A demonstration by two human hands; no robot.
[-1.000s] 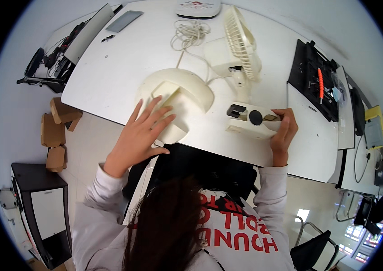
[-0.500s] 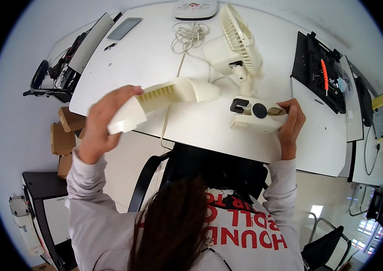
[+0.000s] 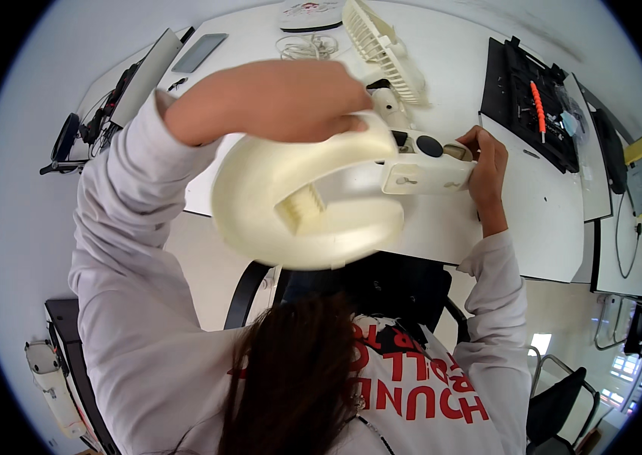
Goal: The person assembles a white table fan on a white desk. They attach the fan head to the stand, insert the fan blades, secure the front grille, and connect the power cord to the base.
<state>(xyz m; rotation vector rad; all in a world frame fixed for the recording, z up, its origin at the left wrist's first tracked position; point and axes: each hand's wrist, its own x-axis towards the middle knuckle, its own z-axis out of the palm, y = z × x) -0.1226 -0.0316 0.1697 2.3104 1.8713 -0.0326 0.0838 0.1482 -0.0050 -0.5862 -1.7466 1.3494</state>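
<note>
My left hand [image 3: 279, 102] grips the upper edge of a C-shaped cream plastic fan part [image 3: 256, 201], raised above the table's near edge. Ribs show inside its curve, and its open side faces right, close to the fan's base. With fingers curled round its right end, my right hand [image 3: 489, 168] holds the cream fan base [image 3: 431, 180], which has a round black knob on top. Beyond, the fan [image 3: 385, 53] lies tilted on the table with its grille showing; its motor housing is largely hidden behind my left hand.
On the white table [image 3: 510, 227] lie a coiled cable [image 3: 306, 47], a grey flat device [image 3: 200, 51] and a round white case [image 3: 311, 15]. A black tool tray [image 3: 522, 106] with an orange-handled tool is at the right. A black chair [image 3: 366, 284] stands against the near edge.
My left hand has swung the C-shaped part rightward and turned it, bringing it up beside the base. My right hand keeps its hold, with the base tilted so its front face shows more.
</note>
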